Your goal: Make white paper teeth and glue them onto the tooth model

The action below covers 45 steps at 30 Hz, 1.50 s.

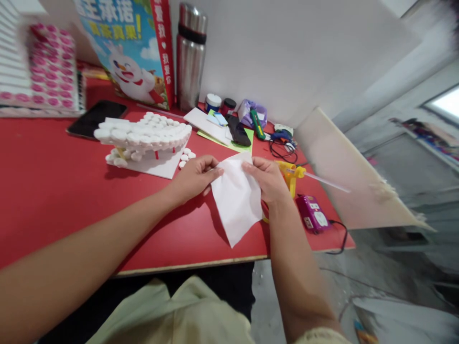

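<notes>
A thin white sheet, like a tissue (237, 203), hangs between my hands above the red table, with a corner pointing down toward the front edge. My left hand (193, 179) pinches its upper left side between thumb and fingers. At its upper right edge, my right hand (269, 180) is closed on it, thumb on top. Left of my hands stands a model covered in white rounded pieces (143, 134) on a white base board (154, 165). Several loose white pieces (185, 156) lie beside it. Just beyond my right hand is a yellow glue gun (291, 173) with a clear stick.
A purple power socket (312, 215) with a cord sits near the table's right edge. Behind are a steel flask (191, 57), small jars (213, 102), a green cutter (256, 123), a printed bag (132, 52) and a black phone (96, 118). A pale board (344, 177) leans at right.
</notes>
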Available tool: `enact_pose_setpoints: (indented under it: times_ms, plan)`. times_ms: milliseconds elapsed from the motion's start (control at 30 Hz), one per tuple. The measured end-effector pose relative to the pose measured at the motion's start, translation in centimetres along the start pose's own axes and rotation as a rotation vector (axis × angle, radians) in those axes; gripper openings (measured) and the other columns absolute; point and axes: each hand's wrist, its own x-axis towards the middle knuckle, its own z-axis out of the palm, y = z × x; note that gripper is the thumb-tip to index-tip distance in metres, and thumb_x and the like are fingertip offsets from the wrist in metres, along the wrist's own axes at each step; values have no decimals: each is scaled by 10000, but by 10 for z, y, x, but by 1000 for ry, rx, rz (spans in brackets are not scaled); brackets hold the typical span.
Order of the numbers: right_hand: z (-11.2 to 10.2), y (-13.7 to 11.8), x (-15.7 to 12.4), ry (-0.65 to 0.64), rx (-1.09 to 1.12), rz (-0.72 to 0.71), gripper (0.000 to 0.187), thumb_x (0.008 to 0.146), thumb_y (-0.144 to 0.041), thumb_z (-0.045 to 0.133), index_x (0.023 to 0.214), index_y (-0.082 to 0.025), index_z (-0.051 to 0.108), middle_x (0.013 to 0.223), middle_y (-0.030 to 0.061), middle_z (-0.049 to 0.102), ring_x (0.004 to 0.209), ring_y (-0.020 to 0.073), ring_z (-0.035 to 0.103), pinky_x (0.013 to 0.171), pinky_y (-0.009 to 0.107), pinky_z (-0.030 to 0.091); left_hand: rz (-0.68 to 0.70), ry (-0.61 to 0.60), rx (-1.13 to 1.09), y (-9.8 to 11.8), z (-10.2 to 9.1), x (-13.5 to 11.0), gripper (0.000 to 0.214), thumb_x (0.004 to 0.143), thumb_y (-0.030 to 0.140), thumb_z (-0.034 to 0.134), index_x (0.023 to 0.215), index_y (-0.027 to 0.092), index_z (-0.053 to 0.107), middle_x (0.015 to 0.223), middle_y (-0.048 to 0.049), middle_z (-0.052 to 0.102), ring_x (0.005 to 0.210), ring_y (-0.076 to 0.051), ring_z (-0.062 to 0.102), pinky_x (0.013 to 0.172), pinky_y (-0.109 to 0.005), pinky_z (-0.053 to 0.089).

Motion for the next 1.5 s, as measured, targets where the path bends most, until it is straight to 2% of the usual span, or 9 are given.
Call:
enact_pose_setpoints:
  times_ms: [100,267,467,700,800,933,1167,1367,1500]
  plan:
    - [4,3,-2,-95,-26,37,348,671,-465,939,792,-179,782,677,8,743,532,117,618,501,220,466,1,18,-28,-4,2,1,210,867,372,740,843,211,608,544,57,536,353,-80,437,354,-202,257]
    - [13,8,-1,-237,-48,108,404,655,-492,945,866,-173,815,747,27,780,579,136,665,539,234,518,8,-123,-110,-2,4,-1,163,853,312,724,897,198,616,561,56,545,381,-61,423,391,-194,281]
    - [15,9,0,-191,-59,97,384,634,-470,956,837,-181,806,710,3,759,555,125,642,516,218,483,88,-121,-89,0,5,-3,300,832,388,797,982,183,638,758,26,631,525,-70,517,483,-206,392]
    - [11,10,2,-225,-183,40,337,697,-446,923,802,-180,744,717,-10,710,612,123,624,556,224,482,127,-100,-9,7,5,-5,253,860,399,762,819,187,631,629,45,537,491,-83,449,494,-240,372]
    - [14,7,2,-183,-93,-37,383,669,-363,943,966,-218,750,940,11,758,839,154,700,733,250,566,155,-97,8,9,4,-7,248,888,403,726,807,197,614,599,51,506,483,-90,438,492,-243,354]
    - [25,4,-1,-317,23,10,624,652,-298,938,1229,-264,704,1241,44,746,1051,196,724,880,298,593,246,-77,142,10,2,-8,185,932,334,657,816,192,628,656,30,566,528,-103,484,546,-257,387]
    - [31,11,-2,-533,12,224,373,685,-297,901,959,-164,685,668,-7,719,526,119,604,485,208,468,331,3,271,14,-2,-6,107,916,260,647,866,186,705,724,-6,674,647,-150,599,668,-282,463]
    - [9,1,-5,-478,-109,271,349,757,-346,873,1005,-126,762,621,-32,646,474,64,502,431,173,354,237,79,-26,13,-3,-1,73,861,236,715,848,185,665,581,23,588,541,-125,552,572,-249,448]
    - [-7,-4,-3,-591,-231,294,359,758,-376,880,954,-91,787,607,-21,627,469,64,507,413,173,333,238,144,-226,12,-3,3,129,763,198,803,792,165,682,624,7,622,524,-88,532,504,-205,394]
